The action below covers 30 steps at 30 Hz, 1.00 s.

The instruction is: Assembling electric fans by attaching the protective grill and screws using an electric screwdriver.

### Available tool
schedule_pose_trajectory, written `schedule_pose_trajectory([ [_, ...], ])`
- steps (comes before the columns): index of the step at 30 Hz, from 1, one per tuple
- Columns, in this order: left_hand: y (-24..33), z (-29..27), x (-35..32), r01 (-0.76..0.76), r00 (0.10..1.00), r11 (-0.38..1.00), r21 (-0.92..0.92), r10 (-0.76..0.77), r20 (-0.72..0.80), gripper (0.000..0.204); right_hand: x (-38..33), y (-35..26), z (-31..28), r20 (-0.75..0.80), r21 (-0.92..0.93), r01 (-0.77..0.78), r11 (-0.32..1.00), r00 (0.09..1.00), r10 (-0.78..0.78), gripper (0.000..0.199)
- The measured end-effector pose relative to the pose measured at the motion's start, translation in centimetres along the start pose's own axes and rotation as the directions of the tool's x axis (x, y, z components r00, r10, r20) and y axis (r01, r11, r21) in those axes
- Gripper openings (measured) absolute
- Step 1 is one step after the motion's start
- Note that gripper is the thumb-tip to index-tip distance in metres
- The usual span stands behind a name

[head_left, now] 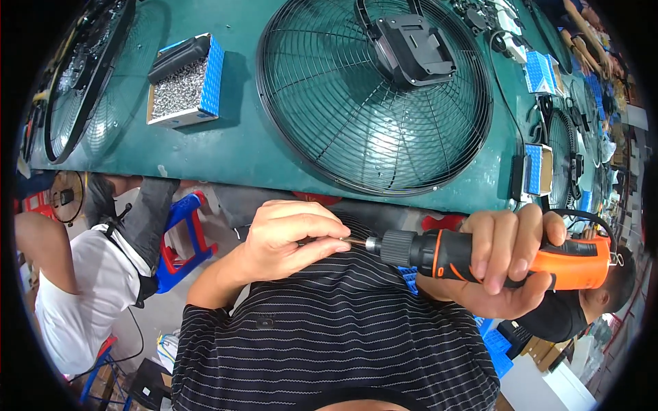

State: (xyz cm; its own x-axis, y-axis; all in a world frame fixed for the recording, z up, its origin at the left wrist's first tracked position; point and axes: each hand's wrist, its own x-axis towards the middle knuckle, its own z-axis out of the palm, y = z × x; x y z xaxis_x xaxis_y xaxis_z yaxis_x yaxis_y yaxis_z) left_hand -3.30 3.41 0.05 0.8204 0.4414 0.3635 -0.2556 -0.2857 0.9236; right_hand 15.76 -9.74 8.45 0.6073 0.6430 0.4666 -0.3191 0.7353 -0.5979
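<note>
My right hand (507, 250) is wrapped round an orange and black electric screwdriver (449, 257), held level in front of my striped shirt. Its bit (358, 241) points left. At the tip of the bit, my left hand (291, 240) pinches what looks like a small screw, mostly hidden by thumb and fingers. Beyond both hands, on the green table, lies a round black wire fan guard (329, 116). A black plastic motor housing (418, 51) sits on its far part.
An open box of small silver screws (181, 89) stands on the table (240, 154), a black bar (179, 58) across it. Another fan guard (89, 89) leans at the left. A person (96, 274) sits by a blue and red stool (181, 240). More boxes (538, 168) stand right.
</note>
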Motion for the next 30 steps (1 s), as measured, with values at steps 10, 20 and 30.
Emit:
schedule_pose_trajectory([
  [10, -0.6, 0.5, 0.0, -0.084, 0.993, 0.996, 0.025, 0.081, 0.091, 0.019, -0.6, -0.4, -0.8, 0.001, -0.093, -0.046, 0.995, 0.999, 0.047, 0.043],
  [20, -1.7, 1.8, -0.7, -0.036, 0.988, 0.999, -0.020, 0.039, 0.151, 0.033, -2.7, 0.1, -2.5, -0.167, -0.094, -0.092, 0.991, 0.983, 0.075, 0.043],
  [30, -3.4, -0.5, 0.7, -0.078, 0.991, 0.971, 0.228, 0.049, 0.128, 0.039, -0.5, 1.9, -1.5, 0.097, -0.178, -0.046, 0.983, 0.993, 0.064, 0.044],
])
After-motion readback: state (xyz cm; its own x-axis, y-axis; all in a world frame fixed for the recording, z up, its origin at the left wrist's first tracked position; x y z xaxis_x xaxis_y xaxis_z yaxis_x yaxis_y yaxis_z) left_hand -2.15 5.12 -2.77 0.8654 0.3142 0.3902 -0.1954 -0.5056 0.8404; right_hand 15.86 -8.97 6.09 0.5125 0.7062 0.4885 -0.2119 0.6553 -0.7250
